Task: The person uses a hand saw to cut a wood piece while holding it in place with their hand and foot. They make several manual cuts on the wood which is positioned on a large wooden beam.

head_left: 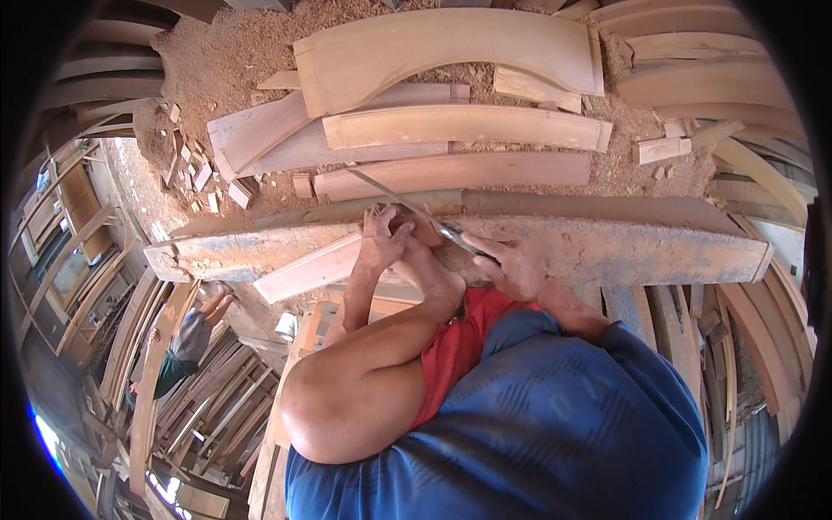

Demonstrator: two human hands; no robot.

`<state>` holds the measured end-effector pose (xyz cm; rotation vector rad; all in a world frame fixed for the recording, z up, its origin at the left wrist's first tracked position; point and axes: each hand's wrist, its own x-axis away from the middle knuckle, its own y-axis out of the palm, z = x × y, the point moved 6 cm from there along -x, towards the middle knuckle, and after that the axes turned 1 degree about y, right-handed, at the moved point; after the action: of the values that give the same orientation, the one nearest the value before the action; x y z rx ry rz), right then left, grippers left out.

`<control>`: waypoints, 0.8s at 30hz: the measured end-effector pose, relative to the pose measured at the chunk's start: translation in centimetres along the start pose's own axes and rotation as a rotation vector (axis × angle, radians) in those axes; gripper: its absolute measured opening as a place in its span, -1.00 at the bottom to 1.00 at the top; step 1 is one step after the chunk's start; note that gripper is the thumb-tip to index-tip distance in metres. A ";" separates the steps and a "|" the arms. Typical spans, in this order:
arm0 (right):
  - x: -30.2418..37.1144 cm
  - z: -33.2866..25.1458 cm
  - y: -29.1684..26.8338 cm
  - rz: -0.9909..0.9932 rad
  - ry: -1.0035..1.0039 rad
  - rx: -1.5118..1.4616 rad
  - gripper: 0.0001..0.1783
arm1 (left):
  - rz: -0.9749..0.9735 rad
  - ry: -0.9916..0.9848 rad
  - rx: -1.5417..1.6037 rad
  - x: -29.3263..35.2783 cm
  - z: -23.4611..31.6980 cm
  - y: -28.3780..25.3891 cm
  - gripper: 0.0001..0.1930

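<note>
My right hand (517, 270) is closed around the dark handle of a handsaw (394, 198), seen nearly edge-on. Its long thin blade slants up and left across the edge of a thick, worn wooden beam (607, 247). My left hand (381, 236) is closed at the end of a pale pinkish board (312, 267), close beside the blade. That board lies slantwise against the beam, and my bare foot rests by its end. Hand and foot partly hide the place where blade and wood meet.
Beyond the beam, curved wooden pieces (468, 128) lie on sawdust (230, 65) with offcuts (243, 191). Stacked curved planks (706, 82) stand at the far right. At the left, another person (186, 342) is beside a long plank (156, 390) among leaning timber.
</note>
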<state>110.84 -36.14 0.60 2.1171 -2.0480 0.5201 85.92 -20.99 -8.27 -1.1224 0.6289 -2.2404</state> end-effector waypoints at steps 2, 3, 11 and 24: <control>2.6 0.6 -1.1 -0.061 0.148 -0.003 -0.48 | 0.091 0.166 -0.121 -0.5 1.0 -1.0 -0.62; 3.5 0.6 -1.7 -0.059 0.139 0.001 -0.48 | 0.042 0.080 -0.019 -0.9 1.5 -1.0 -0.63; -0.7 0.8 0.2 -0.023 -0.028 0.040 -0.44 | 0.030 -0.017 0.047 -0.8 2.4 -1.8 -0.62; 1.0 2.3 0.3 -0.078 0.133 -0.037 -0.46 | -0.139 -0.024 0.137 -1.2 0.9 -0.1 -0.62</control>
<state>110.91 -37.87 -1.18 2.0720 -1.8819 0.5896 87.24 -20.29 -8.34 -1.1531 0.3909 -2.3436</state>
